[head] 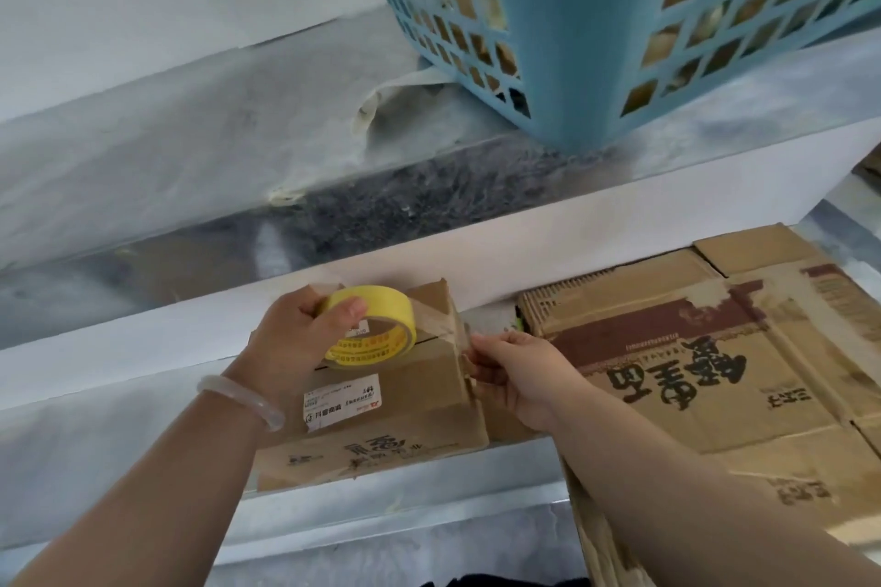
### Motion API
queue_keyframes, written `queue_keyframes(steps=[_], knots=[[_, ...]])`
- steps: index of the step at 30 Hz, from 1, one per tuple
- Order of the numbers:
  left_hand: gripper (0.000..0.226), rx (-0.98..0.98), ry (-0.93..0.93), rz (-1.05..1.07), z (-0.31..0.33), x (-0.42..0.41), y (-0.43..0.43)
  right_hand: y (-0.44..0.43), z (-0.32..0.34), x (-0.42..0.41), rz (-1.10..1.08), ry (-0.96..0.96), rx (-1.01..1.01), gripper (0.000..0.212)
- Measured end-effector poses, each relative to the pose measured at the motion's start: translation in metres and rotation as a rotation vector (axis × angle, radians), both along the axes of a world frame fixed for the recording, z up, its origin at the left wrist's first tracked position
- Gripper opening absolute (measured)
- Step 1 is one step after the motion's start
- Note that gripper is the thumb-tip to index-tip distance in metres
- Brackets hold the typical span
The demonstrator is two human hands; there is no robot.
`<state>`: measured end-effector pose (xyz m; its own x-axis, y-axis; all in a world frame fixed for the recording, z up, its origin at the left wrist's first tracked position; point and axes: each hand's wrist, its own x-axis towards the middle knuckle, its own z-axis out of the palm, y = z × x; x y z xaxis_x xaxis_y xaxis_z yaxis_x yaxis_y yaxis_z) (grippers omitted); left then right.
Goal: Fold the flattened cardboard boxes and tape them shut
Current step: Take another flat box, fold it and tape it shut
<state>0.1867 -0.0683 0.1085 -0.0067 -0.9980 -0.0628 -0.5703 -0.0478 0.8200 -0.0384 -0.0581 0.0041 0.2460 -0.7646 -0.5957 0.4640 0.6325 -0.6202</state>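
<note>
One tape roll (pixel 392 306) in left hand (pixel 290 341), right hand (pixel 516 378) on box (pixel 422 388)

blue lattice basket (pixel 586 29) on grey ledge (pixel 190 148), white bracelet (pixel 243 400)

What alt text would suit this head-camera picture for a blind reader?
A person's left hand holds a yellow tape roll on a cardboard box while the right hand pinches the tape end at its edge. Flattened cardboard lies alongside, a blue basket beyond.

Above the small box (pixel 381 377), the blue basket (pixel 586 29) is cut off by the top edge; the box's label (pixel 342 400) print (very small) is unreadable.
</note>
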Motion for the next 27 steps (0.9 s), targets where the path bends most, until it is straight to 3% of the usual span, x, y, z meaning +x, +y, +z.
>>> queue_keyframes(steps=[5,11,16,20,22,24,27], knots=[[0.037,0.011,0.031,-0.023,-0.001,-0.001,-0.001,0.0,-0.013,0.006,0.071,-0.026,0.109,0.027],[0.02,-0.005,0.039,-0.038,-0.002,-0.002,0.0,0.001,-0.031,0.01,0.008,-0.19,0.124,0.055],[0.04,-0.006,0.02,-0.025,-0.003,0.0,-0.001,0.009,-0.045,0.011,-0.047,-0.18,0.109,0.034],[0.048,-0.027,-0.022,-0.026,-0.003,0.0,-0.002,0.007,-0.032,0.004,0.053,0.136,0.025,0.035],[0.049,-0.037,-0.019,-0.037,-0.002,0.0,-0.002,0.004,-0.019,0.002,0.06,0.466,-0.139,0.035],[0.047,-0.049,-0.019,-0.058,-0.001,0.001,-0.002,0.005,-0.002,0.0,-0.017,0.716,-0.424,0.039],[0.044,-0.057,-0.049,-0.08,0.002,0.0,-0.003,0.005,0.026,0.003,0.153,0.748,-0.792,0.091]])
